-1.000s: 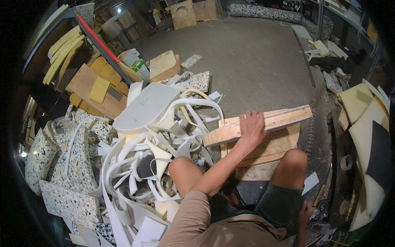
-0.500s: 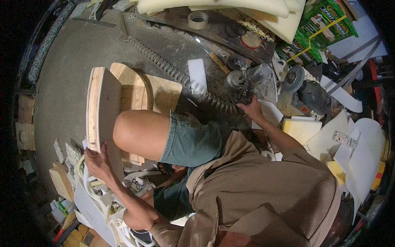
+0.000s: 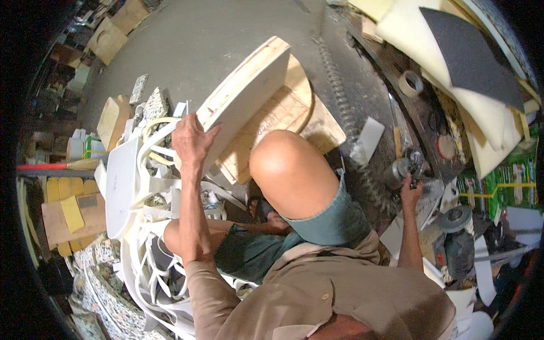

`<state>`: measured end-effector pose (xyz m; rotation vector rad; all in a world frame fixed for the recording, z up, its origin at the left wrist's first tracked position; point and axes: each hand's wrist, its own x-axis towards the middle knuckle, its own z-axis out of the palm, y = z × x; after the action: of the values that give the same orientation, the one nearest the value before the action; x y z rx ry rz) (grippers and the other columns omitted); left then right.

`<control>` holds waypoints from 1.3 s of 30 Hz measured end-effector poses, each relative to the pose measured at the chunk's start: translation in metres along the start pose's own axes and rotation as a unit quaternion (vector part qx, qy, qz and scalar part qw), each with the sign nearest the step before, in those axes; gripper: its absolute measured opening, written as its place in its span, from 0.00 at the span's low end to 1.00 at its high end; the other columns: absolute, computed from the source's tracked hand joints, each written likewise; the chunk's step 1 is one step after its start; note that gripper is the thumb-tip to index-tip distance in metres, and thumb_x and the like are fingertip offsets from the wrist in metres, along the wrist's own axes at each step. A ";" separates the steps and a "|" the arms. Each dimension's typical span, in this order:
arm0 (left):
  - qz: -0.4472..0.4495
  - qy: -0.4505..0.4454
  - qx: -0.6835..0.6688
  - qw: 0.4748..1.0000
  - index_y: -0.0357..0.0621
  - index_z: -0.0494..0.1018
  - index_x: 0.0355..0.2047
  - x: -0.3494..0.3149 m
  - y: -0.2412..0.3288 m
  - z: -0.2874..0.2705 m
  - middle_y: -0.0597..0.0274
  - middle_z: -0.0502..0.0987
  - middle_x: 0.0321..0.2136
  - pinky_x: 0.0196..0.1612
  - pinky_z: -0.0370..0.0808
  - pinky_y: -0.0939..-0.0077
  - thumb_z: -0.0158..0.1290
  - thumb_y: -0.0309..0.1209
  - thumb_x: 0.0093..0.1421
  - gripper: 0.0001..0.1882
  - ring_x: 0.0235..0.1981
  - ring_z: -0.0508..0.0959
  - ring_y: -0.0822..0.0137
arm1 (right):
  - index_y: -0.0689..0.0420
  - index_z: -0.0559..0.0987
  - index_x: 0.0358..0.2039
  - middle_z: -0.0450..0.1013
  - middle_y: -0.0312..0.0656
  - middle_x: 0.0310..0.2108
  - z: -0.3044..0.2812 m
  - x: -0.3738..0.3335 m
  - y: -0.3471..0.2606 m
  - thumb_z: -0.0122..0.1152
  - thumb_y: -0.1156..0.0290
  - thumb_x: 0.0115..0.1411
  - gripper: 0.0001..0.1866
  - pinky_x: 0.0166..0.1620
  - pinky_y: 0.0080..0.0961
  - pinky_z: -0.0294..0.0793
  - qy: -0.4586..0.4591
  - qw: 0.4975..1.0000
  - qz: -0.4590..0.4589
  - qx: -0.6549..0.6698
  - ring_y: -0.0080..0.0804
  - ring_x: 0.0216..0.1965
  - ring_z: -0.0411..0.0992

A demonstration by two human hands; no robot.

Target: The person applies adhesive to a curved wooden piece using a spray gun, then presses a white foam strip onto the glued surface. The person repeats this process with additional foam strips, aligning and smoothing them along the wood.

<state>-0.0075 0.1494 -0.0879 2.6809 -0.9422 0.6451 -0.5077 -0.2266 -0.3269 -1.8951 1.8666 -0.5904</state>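
A curved wooden panel (image 3: 252, 93) with a pale covered face stands on edge in front of my raised knee. My left hand (image 3: 192, 139) grips its near end, thumb on the face and fingers over the edge. Behind the panel is a flat wooden piece with a rounded end (image 3: 297, 85). Off to the right, my right hand (image 3: 412, 191) is closed around the handle of what looks like a spray gun (image 3: 399, 170) with a metal cup. The gun is partly blurred, and a coiled air hose (image 3: 334, 79) runs toward it.
A bench grinder (image 3: 458, 238) stands right of my right arm. White strips (image 3: 150, 226) and foam scraps are heaped at my left. A tape roll (image 3: 410, 83) lies on a dark board, near foam sheets (image 3: 419, 42). A white rectangular piece (image 3: 369, 136) lies by the hose.
The view has turned, so the panel and gun appear farther right. My left hand stays on the panel's near end. My right hand remains at the spray gun.
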 end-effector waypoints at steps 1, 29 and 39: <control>0.002 0.008 0.015 1.000 0.43 0.71 0.27 0.003 -0.002 -0.001 0.58 0.74 0.22 0.32 0.73 0.59 0.74 0.50 0.40 0.28 0.26 0.75 0.56 | 0.71 0.77 0.51 0.73 0.59 0.55 -0.005 0.007 -0.012 0.65 0.48 0.62 0.34 0.59 0.46 0.68 0.031 0.998 -0.016 -0.057 0.54 0.57 0.71; 0.005 0.002 0.006 1.000 0.46 0.73 0.47 -0.035 -0.003 0.017 0.60 0.74 0.35 0.42 0.65 0.61 0.75 0.33 0.31 0.39 0.38 0.71 0.55 | 0.62 0.79 0.32 0.71 0.34 0.24 -0.048 -0.126 -0.400 0.54 0.46 0.69 0.27 0.34 0.25 0.69 -0.466 0.766 -0.312 0.315 0.21 0.29 0.66; 0.022 0.053 0.010 0.998 0.46 0.75 0.41 -0.032 0.001 0.019 0.64 0.75 0.31 0.37 0.63 0.64 0.74 0.31 0.31 0.33 0.33 0.71 0.59 | 0.61 0.78 0.30 0.71 0.34 0.24 -0.059 -0.107 -0.404 0.55 0.43 0.68 0.29 0.34 0.25 0.68 -0.454 0.795 -0.294 0.274 0.22 0.29 0.66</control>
<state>-0.0239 0.1596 -0.1198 2.6209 -0.9743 0.8012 -0.2097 -0.1132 -0.0508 -1.8074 0.4213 -0.2434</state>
